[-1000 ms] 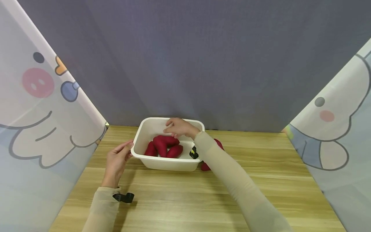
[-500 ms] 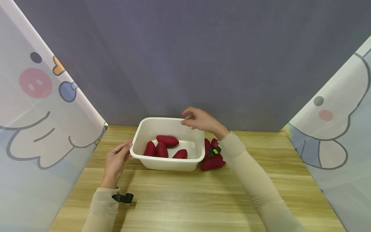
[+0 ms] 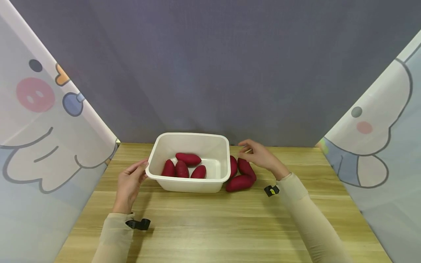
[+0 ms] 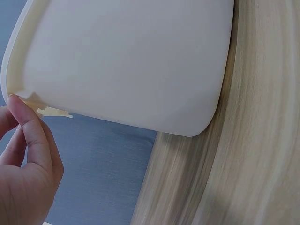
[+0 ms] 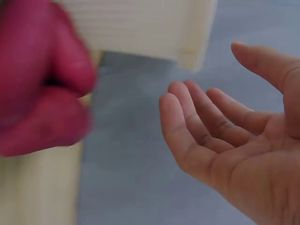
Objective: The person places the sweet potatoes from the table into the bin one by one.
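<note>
The white box [image 3: 190,186] stands upright on the wooden table [image 3: 197,223], near the grey curtain [image 3: 213,73]. Four red sweet potatoes [image 3: 188,159] lie inside it: three close together in the left part, and one nearer to the middle, by the front wall. Three others [image 3: 241,183] lie in a bunch on the table, just beside the right wall of the box.

The left hand [image 3: 129,185] pinches the rim of the box at its left side, between thumb and fingers. The right hand [image 3: 262,157] is in the air above the far end of the outside bunch and holds nothing; its fingers are softly bent, and the thumb is wide from them. In the right wrist view this hand is apart from the sweet potatoes.
</note>
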`<action>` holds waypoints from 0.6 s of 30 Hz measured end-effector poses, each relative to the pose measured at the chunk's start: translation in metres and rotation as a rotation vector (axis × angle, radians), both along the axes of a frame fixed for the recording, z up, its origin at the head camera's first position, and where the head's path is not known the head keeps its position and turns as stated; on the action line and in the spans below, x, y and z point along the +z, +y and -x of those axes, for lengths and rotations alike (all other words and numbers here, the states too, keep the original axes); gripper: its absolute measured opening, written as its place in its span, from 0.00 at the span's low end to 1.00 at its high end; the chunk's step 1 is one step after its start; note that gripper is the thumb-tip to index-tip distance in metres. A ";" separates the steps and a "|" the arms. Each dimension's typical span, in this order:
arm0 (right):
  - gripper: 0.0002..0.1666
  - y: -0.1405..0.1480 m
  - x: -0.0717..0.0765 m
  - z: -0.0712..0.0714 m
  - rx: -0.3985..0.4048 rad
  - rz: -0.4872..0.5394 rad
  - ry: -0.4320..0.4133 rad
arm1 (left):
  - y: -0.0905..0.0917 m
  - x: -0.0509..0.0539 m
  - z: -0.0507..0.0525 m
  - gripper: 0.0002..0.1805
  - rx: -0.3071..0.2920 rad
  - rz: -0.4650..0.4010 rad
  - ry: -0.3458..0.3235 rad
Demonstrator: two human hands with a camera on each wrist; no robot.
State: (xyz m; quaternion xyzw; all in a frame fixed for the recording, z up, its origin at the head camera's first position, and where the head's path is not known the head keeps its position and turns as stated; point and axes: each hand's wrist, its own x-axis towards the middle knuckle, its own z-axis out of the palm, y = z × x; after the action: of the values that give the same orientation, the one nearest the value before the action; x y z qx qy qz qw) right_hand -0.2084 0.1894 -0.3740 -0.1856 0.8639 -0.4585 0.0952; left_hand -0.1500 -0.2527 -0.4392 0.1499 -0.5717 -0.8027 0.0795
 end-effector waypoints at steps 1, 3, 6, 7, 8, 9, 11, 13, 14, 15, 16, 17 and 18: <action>0.27 0.004 -0.007 -0.002 -0.014 0.014 -0.007 | 0.000 0.000 0.000 0.14 0.002 -0.002 -0.001; 0.28 0.013 -0.021 -0.007 -0.049 0.050 -0.028 | 0.000 0.000 0.000 0.14 0.008 -0.008 -0.002; 0.30 0.023 -0.042 -0.009 -0.107 0.074 -0.040 | 0.000 0.000 -0.001 0.12 0.011 -0.017 -0.001; 0.30 0.026 -0.049 -0.009 -0.124 0.079 -0.044 | 0.000 0.000 -0.001 0.12 0.013 -0.019 -0.001; 0.30 0.028 -0.056 -0.009 -0.141 0.078 -0.046 | 0.000 0.000 -0.001 0.10 0.015 -0.019 -0.002; 0.31 0.030 -0.062 -0.008 -0.156 0.079 -0.050 | 0.000 0.000 -0.001 0.09 0.015 -0.020 -0.002; 0.31 0.033 -0.073 -0.005 -0.179 0.060 -0.054 | 0.000 0.000 -0.001 0.08 0.016 -0.023 -0.001; 0.31 0.035 -0.082 -0.002 -0.198 0.032 -0.063 | 0.000 0.000 -0.001 0.08 0.015 -0.029 0.002; 0.32 0.035 -0.085 0.000 -0.206 0.017 -0.071 | 0.000 0.000 -0.001 0.09 0.014 -0.030 0.004; 0.33 0.036 -0.089 0.002 -0.213 0.006 -0.082 | 0.000 0.000 -0.001 0.10 0.013 -0.031 0.007; 0.34 0.037 -0.092 0.003 -0.216 -0.007 -0.095 | 0.000 0.000 0.000 0.11 0.013 -0.029 0.008; 0.35 0.037 -0.095 0.005 -0.215 -0.020 -0.108 | 0.000 0.000 0.000 0.11 0.011 -0.032 0.009; 0.37 0.037 -0.098 0.006 -0.217 -0.034 -0.123 | 0.000 0.000 0.000 0.11 0.010 -0.031 0.011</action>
State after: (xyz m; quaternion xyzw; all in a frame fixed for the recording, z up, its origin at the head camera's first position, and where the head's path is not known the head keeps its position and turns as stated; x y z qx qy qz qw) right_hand -0.2142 0.2267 -0.4718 -0.0609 0.8790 -0.4620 0.1007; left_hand -0.1499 -0.2523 -0.4389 0.1497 -0.5581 -0.8118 0.0844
